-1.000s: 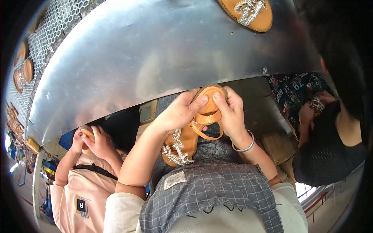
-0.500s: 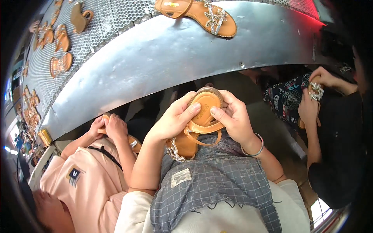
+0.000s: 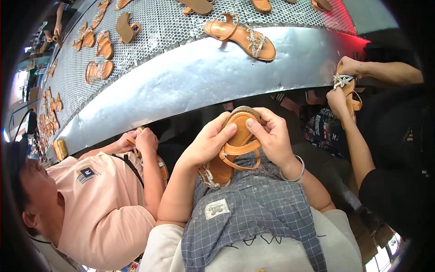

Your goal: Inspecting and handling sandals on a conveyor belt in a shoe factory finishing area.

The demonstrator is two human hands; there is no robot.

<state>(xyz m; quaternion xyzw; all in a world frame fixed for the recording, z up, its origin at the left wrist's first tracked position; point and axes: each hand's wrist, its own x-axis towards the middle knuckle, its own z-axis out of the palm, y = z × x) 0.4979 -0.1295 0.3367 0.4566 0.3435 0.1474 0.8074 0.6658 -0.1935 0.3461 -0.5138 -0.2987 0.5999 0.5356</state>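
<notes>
Tan leather sandal with a thin ankle strap sits over your lap, above the grey checked apron, gripped by both your hands: left hand curled round its left edge, right hand closed on its right edge, thumbs pressing the insole. Ahead, a perforated metal conveyor carries more sandals.

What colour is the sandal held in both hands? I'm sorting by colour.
Tan-orange, with a silvery beaded strap at the toe; the sandal shows best in the head view.
</notes>
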